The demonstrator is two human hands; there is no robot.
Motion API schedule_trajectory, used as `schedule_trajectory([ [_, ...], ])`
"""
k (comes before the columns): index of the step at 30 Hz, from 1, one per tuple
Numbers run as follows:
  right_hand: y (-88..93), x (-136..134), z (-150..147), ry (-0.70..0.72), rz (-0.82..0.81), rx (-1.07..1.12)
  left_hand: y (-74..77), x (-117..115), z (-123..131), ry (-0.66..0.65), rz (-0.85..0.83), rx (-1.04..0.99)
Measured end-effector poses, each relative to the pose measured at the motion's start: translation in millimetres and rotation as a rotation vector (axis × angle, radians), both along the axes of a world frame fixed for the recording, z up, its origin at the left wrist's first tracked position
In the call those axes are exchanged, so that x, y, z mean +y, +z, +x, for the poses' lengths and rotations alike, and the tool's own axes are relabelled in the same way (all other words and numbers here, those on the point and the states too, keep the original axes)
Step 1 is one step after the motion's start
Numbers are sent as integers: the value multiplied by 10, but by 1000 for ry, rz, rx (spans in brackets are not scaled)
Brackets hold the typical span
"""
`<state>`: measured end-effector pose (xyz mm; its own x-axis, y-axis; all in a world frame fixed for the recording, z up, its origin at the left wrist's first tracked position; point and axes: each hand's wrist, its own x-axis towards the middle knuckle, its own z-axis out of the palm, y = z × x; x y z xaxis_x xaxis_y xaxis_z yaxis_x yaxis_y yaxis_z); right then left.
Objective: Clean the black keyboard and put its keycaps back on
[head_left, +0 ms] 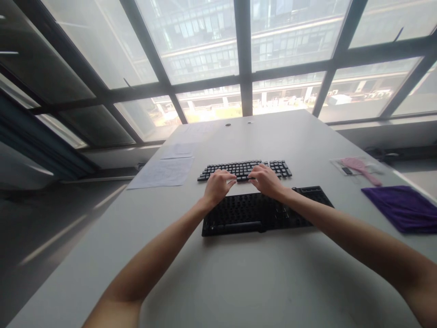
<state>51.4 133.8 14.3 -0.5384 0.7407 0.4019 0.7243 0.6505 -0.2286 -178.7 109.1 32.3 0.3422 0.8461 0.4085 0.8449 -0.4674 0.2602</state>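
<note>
On the grey table [239,273] in front of you, two black keyboards lie one behind the other, near the middle of the tabletop. Both your hands rest on the far keyboard [244,169], the one with its keys showing in neat rows. Your left hand [218,184] sits on its near edge, left of centre, with the fingers curled down onto the keys and the thumb pointing right. Your right hand [268,179] lies just beside it, fingers bent and close together, their tips touching the keys near the middle. You cannot tell from this angle whether either hand pinches a key or only presses on it.

Your right forearm crosses the near keyboard [262,212], which looks darker and flatter and lies just in front of the far one.

Left of the far keyboard, sheets of paper [164,172] lie flat near the table's edge. Well off to your right lie a pink brush [360,168] and, nearer you, a purple cloth [404,207]. Large windows [201,41] rise beyond the table's far end.
</note>
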Motion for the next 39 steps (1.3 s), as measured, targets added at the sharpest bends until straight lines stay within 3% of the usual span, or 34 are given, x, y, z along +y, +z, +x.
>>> schedule_trajectory([
  [5,-41,197,-190,-12,31,-166,-183,328,112,36,-30,100],
  [16,-67,262,-309,158,88,-207,-272,315,105,-29,-79,50],
  [21,6,90,-185,144,66,-8,-80,28,95,-25,-86,-64],
  [26,0,-436,235,117,-104,432,110,-540,315,-98,-234,-285],
  [29,-41,-800,507,79,-301,574,112,-812,506,-158,-414,-374],
  [32,-87,-1059,695,31,-428,601,68,-937,643,-185,-540,-417],
  [39,-156,-1232,739,37,-467,584,-45,-986,716,-133,-532,-374],
])
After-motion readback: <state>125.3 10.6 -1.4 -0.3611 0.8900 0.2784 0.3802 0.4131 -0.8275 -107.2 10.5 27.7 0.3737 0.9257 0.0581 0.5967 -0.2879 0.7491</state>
